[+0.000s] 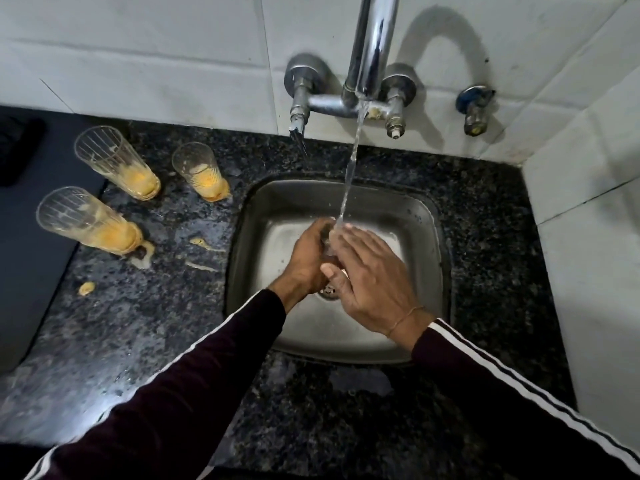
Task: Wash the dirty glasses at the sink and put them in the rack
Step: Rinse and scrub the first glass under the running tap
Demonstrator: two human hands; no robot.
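Both hands, left [306,261] and right [367,271], clasp a clear glass [327,242] over the steel sink [346,334].

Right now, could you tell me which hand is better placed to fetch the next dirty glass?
Left, probably. The three dirty glasses stand on the counter left of the sink, on the left hand's side; the right hand would have to cross over.

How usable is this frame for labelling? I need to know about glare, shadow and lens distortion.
Head view: wide-angle bending bows the wall tiles and counter edges; the tap casts a dark arched shadow on the tiles; glare on the sink floor; the glass between the left hand and right hand is mostly hidden.
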